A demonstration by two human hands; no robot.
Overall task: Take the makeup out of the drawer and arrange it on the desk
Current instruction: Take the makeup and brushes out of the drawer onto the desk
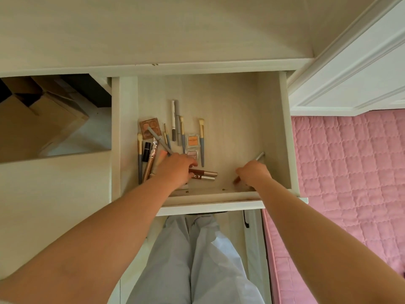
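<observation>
Reaching into the pulled-out pale wooden drawer (275,132), a person works both bare hands among scattered cosmetics in this head-camera view looking straight down. The left hand (175,170) lies over the cluster at the drawer's left side, its fingers curled down around a slim grey pencil-like stick (158,140) whose long axis slants up and away to the left, across a small brown square palette (151,126). The right hand (254,173) sits near the drawer's front right corner, fingers clenched around a thin grey-silver stick (260,156) that pokes out beyond the knuckles toward the right wall; something reddish shows under the palm, too hidden to name.

Most of the makeup is still in the drawer: grey-handled brushes with cream bristles (201,141), a white pen (173,119), an orange compact with a clear lid (192,140), a black-capped lipstick (146,151), and two brown lip-gloss tubes with silver caps (205,174), lying crosswise just beside the left hand's fingertips. Nearly all the long items run front to back, away from the person, and they crowd the left half, so the left hand is the nearer one for the bulk of them.

The pale wooden desk top (153,29) stretches beyond the drawer, so lifted items must likely travel up and forward. A pink quilted bedspread (350,172) lies at right.
</observation>
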